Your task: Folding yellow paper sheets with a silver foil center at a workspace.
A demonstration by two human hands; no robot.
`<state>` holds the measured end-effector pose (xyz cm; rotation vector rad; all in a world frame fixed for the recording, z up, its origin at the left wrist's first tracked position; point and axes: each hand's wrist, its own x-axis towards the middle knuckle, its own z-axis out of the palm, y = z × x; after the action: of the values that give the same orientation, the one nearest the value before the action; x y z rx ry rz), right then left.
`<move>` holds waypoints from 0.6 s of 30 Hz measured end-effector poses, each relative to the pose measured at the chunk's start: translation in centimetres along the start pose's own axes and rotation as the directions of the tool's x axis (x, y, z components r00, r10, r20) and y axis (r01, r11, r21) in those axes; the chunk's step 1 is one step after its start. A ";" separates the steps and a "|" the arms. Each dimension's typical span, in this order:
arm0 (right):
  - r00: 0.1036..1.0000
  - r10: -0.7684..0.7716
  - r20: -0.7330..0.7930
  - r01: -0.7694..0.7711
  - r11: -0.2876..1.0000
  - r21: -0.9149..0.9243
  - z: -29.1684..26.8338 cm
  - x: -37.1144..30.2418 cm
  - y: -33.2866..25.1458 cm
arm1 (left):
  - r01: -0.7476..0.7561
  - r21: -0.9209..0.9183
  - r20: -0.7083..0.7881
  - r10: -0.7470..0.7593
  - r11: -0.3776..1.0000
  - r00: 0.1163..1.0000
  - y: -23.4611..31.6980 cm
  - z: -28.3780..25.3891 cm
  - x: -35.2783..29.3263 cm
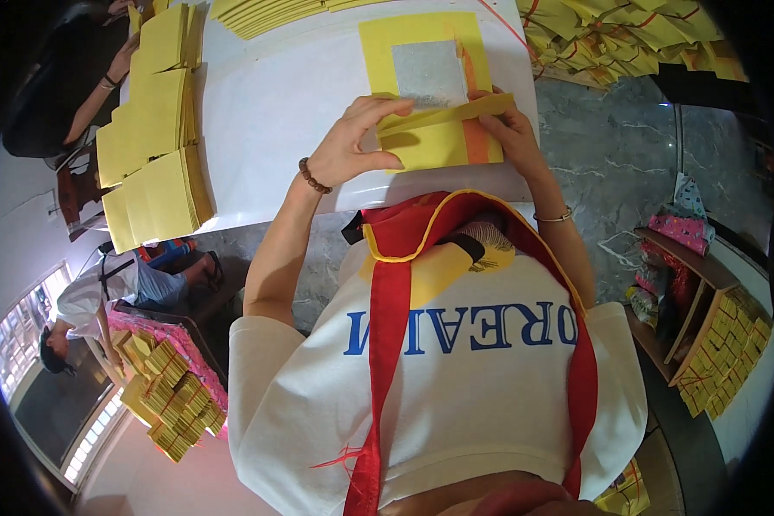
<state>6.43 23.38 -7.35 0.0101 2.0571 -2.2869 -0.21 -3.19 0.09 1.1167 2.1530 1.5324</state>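
Note:
On the white table lies yellow paper (376, 56) bearing a silver square (430, 73) and an orange stripe (476, 142). Across it runs a narrow raised band of yellow paper (443, 117); I cannot tell whether it is a folded edge or a separate strip. My right hand (516, 133) pinches the band's right end between thumb and fingers. At the left end, my left hand (357, 138) is open, thumb and forefinger spread apart, its fingertips by the band and the paper's left edge.
Stacks of yellow paper (159, 116) line the left side of the table (275, 77), with another stack (267, 13) at the far edge. A co-worker's arm (95, 103) reaches in at far left. Another person (103, 284) works beside yellow bundles (172, 396). Shelves (697, 267) stand right.

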 end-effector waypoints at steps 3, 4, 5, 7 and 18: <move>0.990 0.138 0.019 -0.139 0.974 0.180 0.0 0.1 0.2 | 0.192 0.077 -0.085 -0.186 0.978 0.979 -0.9 0.4 -0.7; 0.991 0.135 0.025 -0.137 0.974 0.178 0.1 0.0 0.2 | 0.193 0.080 -0.091 -0.185 0.978 0.978 -1.5 0.7 -0.9; 0.994 0.109 0.003 -0.108 0.984 0.143 0.1 0.0 0.2 | 0.113 0.206 -0.112 -0.091 0.972 0.990 -2.0 1.0 -0.7; 0.997 0.078 -0.013 -0.076 0.992 0.102 0.0 0.1 0.4 | 0.033 0.332 -0.126 0.009 0.943 0.992 -2.8 1.4 -0.6; 0.900 -0.380 0.216 0.404 0.537 -0.740 -1.0 -0.4 -4.0 | -0.205 0.537 -0.057 0.278 0.819 0.959 0.0 0.7 -0.3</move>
<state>6.60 24.79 -3.46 -0.5863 3.0893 -1.2803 0.39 -2.97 -0.26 1.5477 2.7127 1.1467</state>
